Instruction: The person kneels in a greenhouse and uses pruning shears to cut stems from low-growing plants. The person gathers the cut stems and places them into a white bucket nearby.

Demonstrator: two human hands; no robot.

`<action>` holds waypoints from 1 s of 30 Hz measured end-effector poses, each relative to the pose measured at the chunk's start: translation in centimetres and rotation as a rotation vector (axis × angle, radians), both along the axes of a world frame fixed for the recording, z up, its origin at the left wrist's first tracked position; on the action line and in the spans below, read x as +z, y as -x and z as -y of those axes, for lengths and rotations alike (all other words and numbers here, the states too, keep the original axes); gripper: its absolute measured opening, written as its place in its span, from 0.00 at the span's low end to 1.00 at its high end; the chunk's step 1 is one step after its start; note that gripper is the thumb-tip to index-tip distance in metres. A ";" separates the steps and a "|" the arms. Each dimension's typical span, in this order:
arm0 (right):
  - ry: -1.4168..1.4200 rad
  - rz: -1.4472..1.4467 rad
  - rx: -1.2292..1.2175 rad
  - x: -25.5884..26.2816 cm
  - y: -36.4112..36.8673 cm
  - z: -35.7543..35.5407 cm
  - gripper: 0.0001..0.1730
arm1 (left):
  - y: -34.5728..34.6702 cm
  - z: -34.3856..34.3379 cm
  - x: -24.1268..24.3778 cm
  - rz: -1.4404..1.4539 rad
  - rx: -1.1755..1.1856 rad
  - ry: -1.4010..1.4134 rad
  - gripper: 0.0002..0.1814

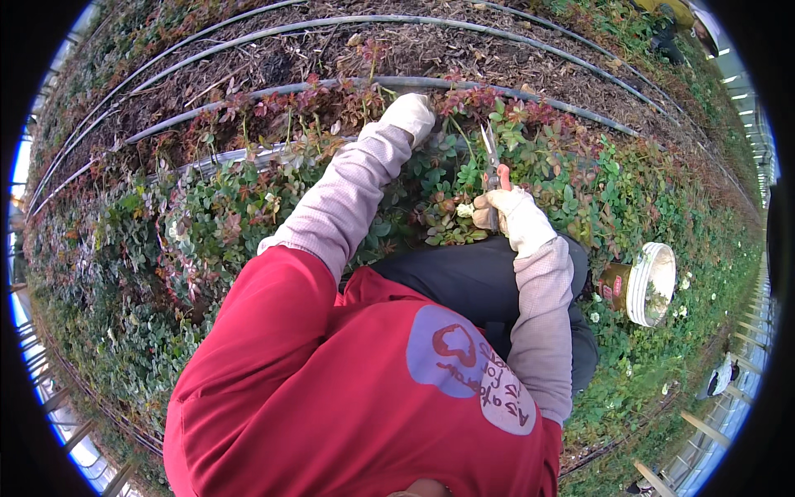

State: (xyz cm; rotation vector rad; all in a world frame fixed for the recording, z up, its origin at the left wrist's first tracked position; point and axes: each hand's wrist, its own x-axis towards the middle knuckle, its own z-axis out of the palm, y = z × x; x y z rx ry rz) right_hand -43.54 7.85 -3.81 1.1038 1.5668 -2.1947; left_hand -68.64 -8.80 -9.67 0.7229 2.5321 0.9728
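Observation:
My right hand [509, 214], in a pale work glove, grips a pair of garden snips [491, 155] with red-orange and dark handles. The narrow metal blades point away from me, over green rose leaves. My left hand [410, 117], gloved in the same pale fabric, reaches down among reddish rose shoots [310, 99] beside a grey irrigation pipe [413, 81]. Its fingers are turned away, so what they touch is hidden. A green stem [463, 135] leans between the two hands. Just left of my right hand is a small whitish bloom [464, 210].
On the right, a bucket [651, 282] with a white ribbed rim lies tilted among rose plants, leafy bits inside. More pipes [397, 20] cross the mulched soil [323, 53] ahead. Another person [674, 25] is at the upper right. Dense rose foliage [124, 267] spreads at left.

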 end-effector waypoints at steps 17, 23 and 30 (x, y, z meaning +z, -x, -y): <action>-0.071 0.048 0.034 1.8 0.6 0.4 0.14 | 6.2 -4.3 8.7 0.564 -0.305 0.432 0.21; -0.282 0.150 0.060 -1.9 0.3 -0.3 0.17 | 7.1 -6.9 7.5 0.453 -0.493 0.600 0.20; -0.301 0.189 0.187 3.4 1.7 0.6 0.24 | 8.3 -7.7 6.7 -0.302 -1.266 0.865 0.26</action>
